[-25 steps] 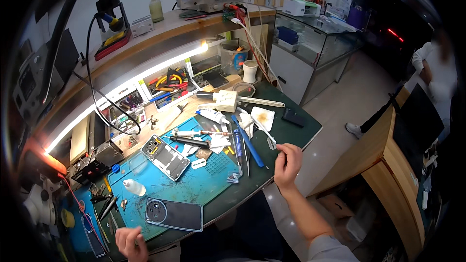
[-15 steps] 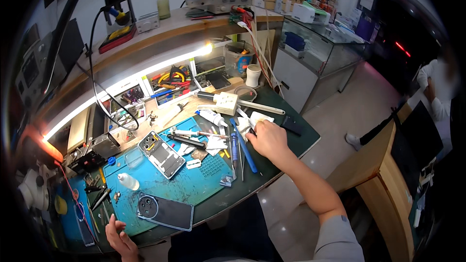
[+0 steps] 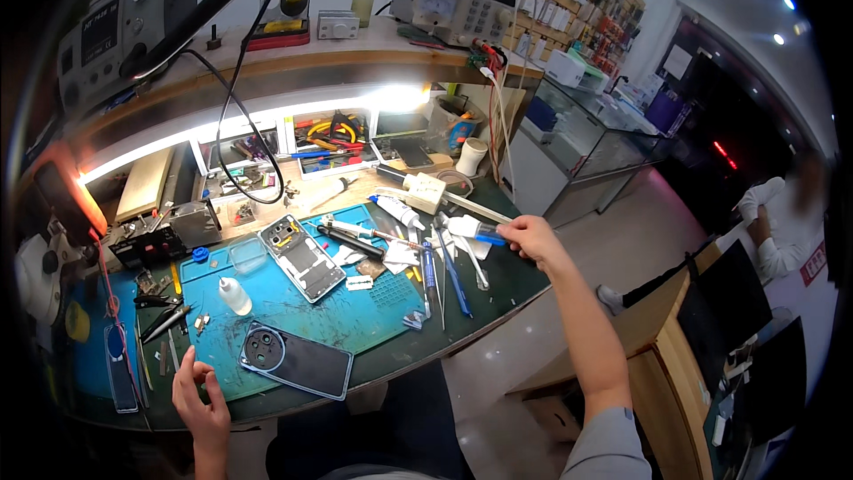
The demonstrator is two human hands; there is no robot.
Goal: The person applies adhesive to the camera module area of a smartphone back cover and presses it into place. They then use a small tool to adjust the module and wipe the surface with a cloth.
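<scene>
Right hand (image 3: pixel 530 237) pinched a blue-tipped tube (image 3: pixel 473 229); left hand (image 3: pixel 199 396) (fingers loosely spread) rested beside the dark phone (image 3: pixel 298 361).

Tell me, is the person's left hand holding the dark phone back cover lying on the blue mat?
No: the left hand rests on the bench edge beside the dark phone back cover, apart from it.

blue mat (image 3: pixel 302 302), black phone back (image 3: pixel 298 360), white tube w/ blue cap (image 3: pixel 473 229).
</scene>
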